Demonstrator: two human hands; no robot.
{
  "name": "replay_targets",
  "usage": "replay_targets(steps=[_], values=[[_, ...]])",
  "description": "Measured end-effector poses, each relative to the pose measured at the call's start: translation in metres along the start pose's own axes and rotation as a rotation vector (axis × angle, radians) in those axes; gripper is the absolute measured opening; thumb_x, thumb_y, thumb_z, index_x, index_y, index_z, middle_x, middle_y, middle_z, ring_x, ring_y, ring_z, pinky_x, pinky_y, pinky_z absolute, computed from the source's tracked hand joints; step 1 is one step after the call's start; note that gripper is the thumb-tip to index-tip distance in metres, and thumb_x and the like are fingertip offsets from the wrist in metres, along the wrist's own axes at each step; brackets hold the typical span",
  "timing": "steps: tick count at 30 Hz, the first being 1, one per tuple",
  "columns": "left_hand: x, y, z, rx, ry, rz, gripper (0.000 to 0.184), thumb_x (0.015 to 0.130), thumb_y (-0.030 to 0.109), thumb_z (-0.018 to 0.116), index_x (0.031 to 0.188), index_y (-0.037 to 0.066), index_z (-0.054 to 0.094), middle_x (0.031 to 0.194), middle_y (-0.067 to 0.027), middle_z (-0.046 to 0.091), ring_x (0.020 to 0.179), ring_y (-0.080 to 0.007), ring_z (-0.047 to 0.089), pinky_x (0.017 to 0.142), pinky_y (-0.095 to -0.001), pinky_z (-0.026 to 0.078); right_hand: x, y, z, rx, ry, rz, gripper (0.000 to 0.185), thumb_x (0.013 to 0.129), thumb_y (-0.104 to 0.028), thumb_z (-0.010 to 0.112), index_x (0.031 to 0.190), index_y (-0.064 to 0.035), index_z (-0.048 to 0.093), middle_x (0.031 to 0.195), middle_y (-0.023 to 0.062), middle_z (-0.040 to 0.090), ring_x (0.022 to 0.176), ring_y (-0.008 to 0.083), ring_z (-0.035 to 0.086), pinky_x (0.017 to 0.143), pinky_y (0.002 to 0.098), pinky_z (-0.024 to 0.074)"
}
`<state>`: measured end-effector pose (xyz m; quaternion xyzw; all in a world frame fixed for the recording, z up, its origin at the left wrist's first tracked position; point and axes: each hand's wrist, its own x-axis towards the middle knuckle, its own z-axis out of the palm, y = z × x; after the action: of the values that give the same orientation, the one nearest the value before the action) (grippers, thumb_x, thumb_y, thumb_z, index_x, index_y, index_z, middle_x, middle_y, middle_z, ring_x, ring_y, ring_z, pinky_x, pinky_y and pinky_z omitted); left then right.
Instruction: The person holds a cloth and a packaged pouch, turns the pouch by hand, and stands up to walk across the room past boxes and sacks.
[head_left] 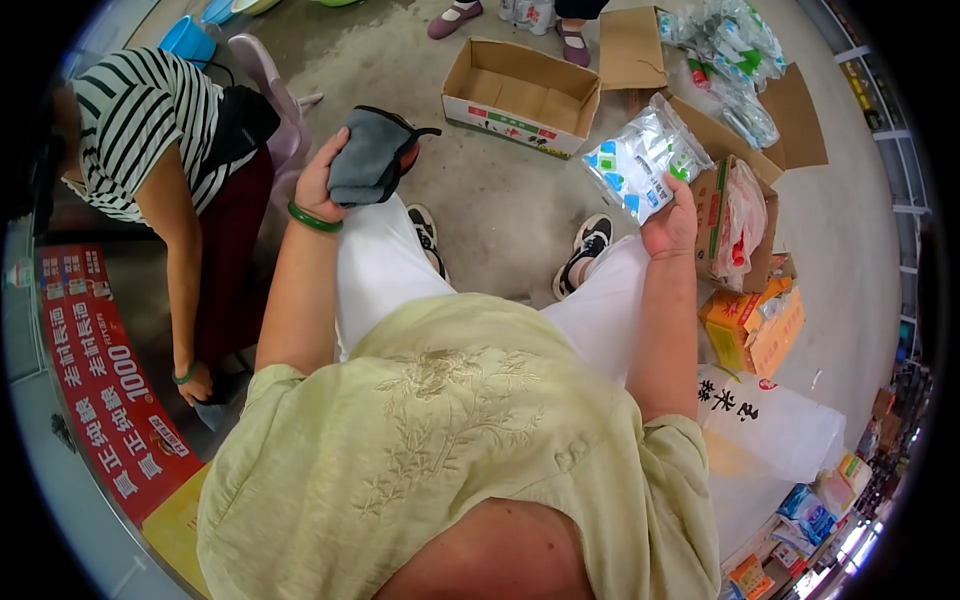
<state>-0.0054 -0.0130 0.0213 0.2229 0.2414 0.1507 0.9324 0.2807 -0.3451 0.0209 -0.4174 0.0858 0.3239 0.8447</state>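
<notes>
Two hands are working apart over the person's lap, each clamping its own item; the left hand (322,182) is gripping a folded grey cloth (366,162), fingers closing on its near-left side; the cloth's dark edging is showing along the top, a dark loop is sticking out to the right, and something reddish is peeking out behind it, too hidden to tell what; a green bangle (314,218) is circling that wrist.

The right hand (670,222) is pinching a silvery packet (642,160) by its lower right corner; the packet is hanging tilted above the floor (500,235), its blue and green print facing up.

Ahead, an open cardboard box (518,124) is sitting on the floor between the two held items in view; to its right a larger carton (797,115) is standing with flaps spread, similar packets (742,50) piling up in it; nearer, a smaller box (709,208) is holding a pinkish plastic bag (741,225), and an orange-yellow box (755,328) is resting just beside it.

At left a co-worker in a striped top (150,120) is leaning down, one arm reaching low; a red banner (110,370) is lying below; at the top, another person's purple shoes (455,20) are showing.
</notes>
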Motion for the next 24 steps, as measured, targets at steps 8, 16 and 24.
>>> replay_targets(steps=[8,16,24], values=[[-0.001,0.001,-0.003,-0.006,-0.027,-0.003,0.03,0.092,0.024,0.05,0.11,0.0,0.054,0.106,-0.0126,0.062,0.094,-0.025,0.061,0.085,-0.0352,0.049,0.001,0.0,-0.002,0.034,-0.022,-0.026,0.045,0.085,-0.018,0.047,0.127,-0.001,0.042,0.124,0.0116,0.052,0.114,0.0284,0.05,0.099,0.0434,0.0376],[0.0,0.001,-0.004,0.005,-0.027,-0.002,0.031,0.092,0.024,0.05,0.113,0.001,0.053,0.106,-0.0124,0.062,0.095,-0.0249,0.061,0.085,-0.0355,0.049,-0.001,-0.001,0.0,0.014,-0.044,-0.029,0.046,0.087,-0.017,0.043,0.129,-0.0005,0.039,0.127,0.0132,0.049,0.116,0.0293,0.048,0.099,0.0438,0.0373],[-0.008,-0.001,0.015,0.014,-0.033,0.017,0.028,0.091,0.022,0.052,0.11,0.002,0.054,0.104,-0.0118,0.062,0.093,-0.0242,0.062,0.083,-0.0349,0.05,0.005,0.002,-0.008,0.047,-0.054,-0.036,0.047,0.085,-0.017,0.047,0.128,-0.0003,0.039,0.126,0.0135,0.05,0.114,0.0303,0.05,0.097,0.0455,0.039]])
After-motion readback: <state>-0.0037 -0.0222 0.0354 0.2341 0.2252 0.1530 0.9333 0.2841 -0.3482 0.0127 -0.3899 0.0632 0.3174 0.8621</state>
